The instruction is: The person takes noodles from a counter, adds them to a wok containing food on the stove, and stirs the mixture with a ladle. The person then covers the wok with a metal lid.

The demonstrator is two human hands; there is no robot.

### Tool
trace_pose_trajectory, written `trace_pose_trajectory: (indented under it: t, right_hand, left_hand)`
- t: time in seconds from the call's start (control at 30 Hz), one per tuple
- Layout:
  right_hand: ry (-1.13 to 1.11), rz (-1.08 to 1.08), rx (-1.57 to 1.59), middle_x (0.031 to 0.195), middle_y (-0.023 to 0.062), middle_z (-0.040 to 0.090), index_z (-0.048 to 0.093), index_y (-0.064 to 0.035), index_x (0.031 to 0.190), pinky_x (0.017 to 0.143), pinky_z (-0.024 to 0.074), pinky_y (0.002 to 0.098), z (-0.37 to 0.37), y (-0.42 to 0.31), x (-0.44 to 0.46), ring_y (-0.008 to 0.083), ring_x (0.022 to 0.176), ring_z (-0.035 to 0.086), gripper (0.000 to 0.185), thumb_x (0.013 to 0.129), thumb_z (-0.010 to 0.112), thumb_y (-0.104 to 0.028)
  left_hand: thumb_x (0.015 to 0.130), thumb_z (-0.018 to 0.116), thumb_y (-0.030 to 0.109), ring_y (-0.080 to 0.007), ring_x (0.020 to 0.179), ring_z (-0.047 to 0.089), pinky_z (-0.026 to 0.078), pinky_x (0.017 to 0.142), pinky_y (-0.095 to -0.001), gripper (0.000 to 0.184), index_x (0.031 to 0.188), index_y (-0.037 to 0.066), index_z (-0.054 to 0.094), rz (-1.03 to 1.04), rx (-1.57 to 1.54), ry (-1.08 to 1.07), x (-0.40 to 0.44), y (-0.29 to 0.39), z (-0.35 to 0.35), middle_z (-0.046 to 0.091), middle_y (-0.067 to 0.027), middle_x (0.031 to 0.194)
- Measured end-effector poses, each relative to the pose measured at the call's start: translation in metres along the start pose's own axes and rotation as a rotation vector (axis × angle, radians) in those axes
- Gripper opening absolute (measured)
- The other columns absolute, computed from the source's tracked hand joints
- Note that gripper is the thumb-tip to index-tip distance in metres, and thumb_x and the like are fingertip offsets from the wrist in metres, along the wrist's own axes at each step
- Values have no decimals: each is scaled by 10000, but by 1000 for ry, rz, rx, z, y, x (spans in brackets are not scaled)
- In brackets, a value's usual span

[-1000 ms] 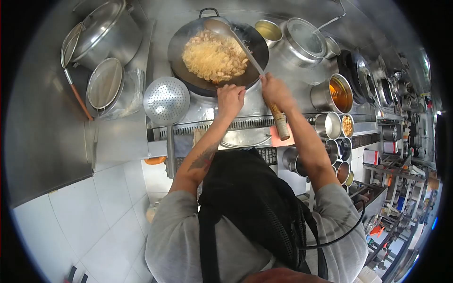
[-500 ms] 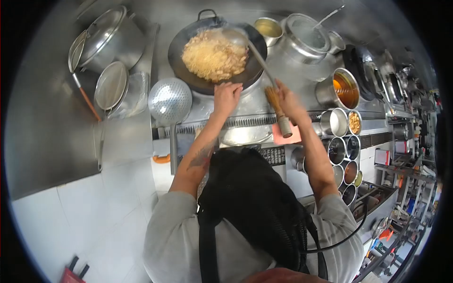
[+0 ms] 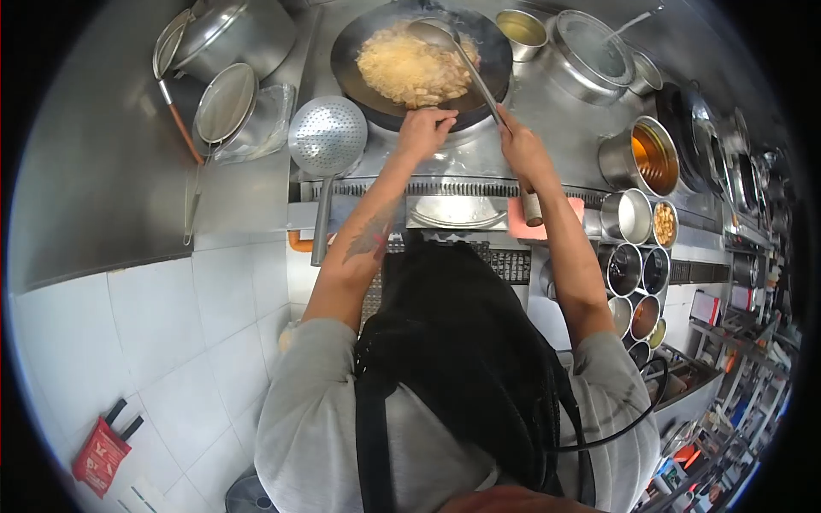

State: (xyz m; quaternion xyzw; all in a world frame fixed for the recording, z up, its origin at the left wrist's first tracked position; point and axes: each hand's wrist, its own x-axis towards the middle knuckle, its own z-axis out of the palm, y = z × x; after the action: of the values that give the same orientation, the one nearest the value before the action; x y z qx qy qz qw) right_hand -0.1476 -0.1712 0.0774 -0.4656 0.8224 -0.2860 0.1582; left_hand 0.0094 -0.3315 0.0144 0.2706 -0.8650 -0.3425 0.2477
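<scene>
A black wok (image 3: 349, 73) sits on the steel range with a steaming heap of pale yellow, chunky food (image 3: 415, 68) in it. At the near rim my left hand (image 3: 426, 132) is closed, its fingers bent on the wok's edge; what lies under them is partly hidden. My right hand (image 3: 524, 152) grips a long-handled ladle (image 3: 479, 77), whose bowl rests on the far right of the food. Below that hand, the handle of a brush (image 3: 532, 209) shows, mostly covered by my wrist, beside a pink cloth (image 3: 571, 210).
To the left are a perforated skimmer (image 3: 327, 137), a mesh strainer (image 3: 226, 104) and a large pot (image 3: 235, 38). On the right stand a pot of orange oil (image 3: 640, 158), a lidded pot (image 3: 590, 56), a small bowl (image 3: 522, 32) and several seasoning tins (image 3: 631, 218).
The view has shifted, so the range sits higher in it. The ladle's bowl has come further over the food, and the heap looks flatter and more spread. Both hands keep their hold.
</scene>
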Motion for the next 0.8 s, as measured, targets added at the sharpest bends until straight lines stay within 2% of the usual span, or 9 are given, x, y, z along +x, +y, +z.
trace_pose_trajectory:
  t: [0.07, 0.17, 0.27, 0.33, 0.47, 0.57, 0.63, 0.73, 0.8]
  right_hand:
    - [-53, 73, 41, 1066, 315, 662, 484, -154, 1462, 857, 506, 563, -13, -9, -2, 507, 942, 647, 456, 1011, 475, -224]
    - [3, 103, -120, 1046, 324, 660, 487, -146, 1458, 861, 508, 558, -5, 9, -18, 517, 939, 641, 457, 1012, 473, -243]
    - [66, 55, 13, 1028, 327, 661, 493, -172, 1456, 862, 508, 555, 12, 40, -18, 518, 942, 638, 456, 1012, 472, -269]
    - [51, -23, 9, 1012, 333, 657, 481, -193, 1465, 866, 497, 565, -4, 33, -11, 517, 946, 636, 460, 1011, 472, -266]
    - [-25, 95, -78, 1021, 335, 654, 489, -211, 1461, 867, 491, 568, -5, 16, -26, 523, 945, 635, 451, 1012, 474, -251]
    - [-9, 57, -90, 991, 334, 655, 491, -215, 1460, 827, 504, 566, -14, -6, -29, 525, 901, 637, 446, 1014, 475, -241]
    - [-86, 55, -124, 966, 314, 658, 508, -186, 1457, 810, 510, 498, -29, -29, -48, 481, 911, 659, 441, 1018, 499, -220]
    - [-139, 2, 38, 894, 316, 645, 511, -190, 1456, 741, 499, 517, -33, -39, -55, 481, 832, 660, 450, 1006, 536, -209]
    - [-148, 35, -13, 873, 314, 644, 510, -195, 1457, 727, 497, 518, -26, -30, -40, 485, 814, 656, 453, 1005, 543, -208]
  left_hand:
    - [906, 678, 233, -339, 878, 669, 506, 838, -421, 220, 1067, 114, 768, -1, 32, 3, 3, -1, -1, 717, -128, 928]
    - [908, 678, 230, -327, 861, 662, 502, 826, -410, 211, 1063, 120, 771, 25, 20, 30, 2, -3, 2, 709, -114, 885]
    - [899, 687, 227, -310, 863, 661, 497, 820, -409, 205, 1051, 122, 776, 34, -1, 49, 0, -2, 4, 706, -107, 865]
    - [927, 670, 259, -320, 781, 663, 504, 835, -401, 238, 1107, 135, 764, 82, 3, 55, 3, -9, 5, 724, -120, 872]
    - [928, 665, 241, -314, 844, 660, 485, 853, -410, 226, 1092, 123, 765, 78, 60, 76, 1, -5, 4, 702, -118, 875]
    - [923, 666, 235, -300, 854, 651, 475, 832, -407, 228, 1096, 120, 762, 132, 50, 84, 1, -12, 6, 688, -105, 854]
    - [920, 669, 238, -294, 852, 647, 470, 821, -409, 231, 1098, 123, 762, 124, 59, 88, 1, -12, 7, 685, -98, 845]
    - [912, 675, 239, -279, 839, 637, 458, 799, -416, 230, 1094, 130, 765, 143, 61, 111, 1, -14, 11, 683, -80, 837]
    - [909, 677, 227, -273, 852, 635, 455, 810, -432, 218, 1084, 134, 768, 139, 68, 128, 0, -14, 12, 684, -69, 838]
